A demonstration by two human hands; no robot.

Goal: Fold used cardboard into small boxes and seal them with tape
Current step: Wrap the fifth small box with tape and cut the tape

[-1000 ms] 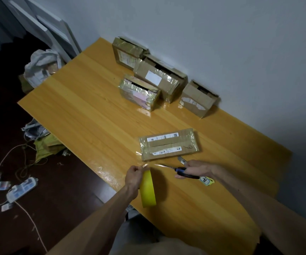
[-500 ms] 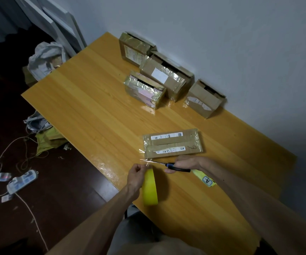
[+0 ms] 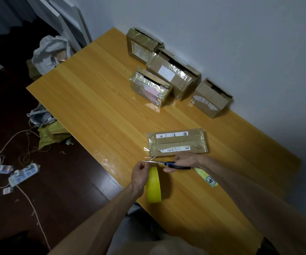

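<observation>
A flat taped cardboard box [image 3: 178, 142] with white labels lies on the wooden table [image 3: 100, 111], just beyond my hands. My left hand [image 3: 139, 173] pinches the clear tape end at the top of a yellow tape roll [image 3: 154, 184], which stands on edge near the table's front edge. My right hand [image 3: 185, 161] grips dark-handled scissors [image 3: 167, 163]; their blades point left and reach the stretched tape by my left fingers. A strip of clear tape runs from the roll towards the box's left end.
Several taped cardboard boxes [image 3: 172, 74] stand along the wall at the back. A yellow-green marker-like item [image 3: 206, 178] lies under my right wrist. Left of the table, the dark floor holds a power strip [image 3: 23, 174], cables and a white bag [image 3: 51, 52].
The scissors have moved left and closed in on the tape held by my left hand. The yellow-green item is now seen lying behind my right wrist. The view shifted slightly.
</observation>
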